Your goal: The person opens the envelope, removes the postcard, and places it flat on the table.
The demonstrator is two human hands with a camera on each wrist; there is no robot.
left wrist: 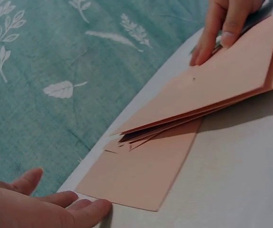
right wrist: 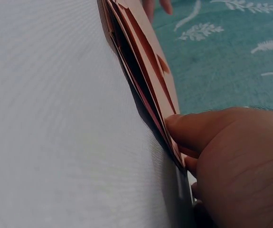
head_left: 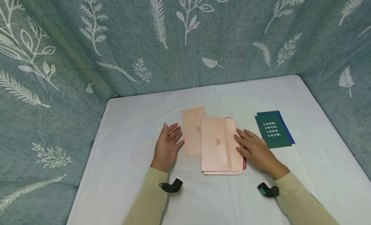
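Observation:
A stack of pale pink envelopes [head_left: 213,144], flaps and half-round notches showing, lies in front of me with a red edge peeking out at its right. My right hand [head_left: 256,151] holds the stack by its right edge; in the right wrist view the thumb [right wrist: 188,130] presses its upper face and other fingertips show lower down. Another pink envelope [head_left: 191,131] lies partly under the stack's left side. My left hand [head_left: 168,147] is beside it, palm turned inward and fingers relaxed, the fingertips [left wrist: 100,207] right at its edge in the left wrist view.
Dark green cards [head_left: 273,131] with white writing lie over a blue card [head_left: 287,133] to the right of the envelopes. A white cloth covers the table [head_left: 130,128]. Green leaf-patterned curtains [head_left: 124,34] hang behind it and on both sides.

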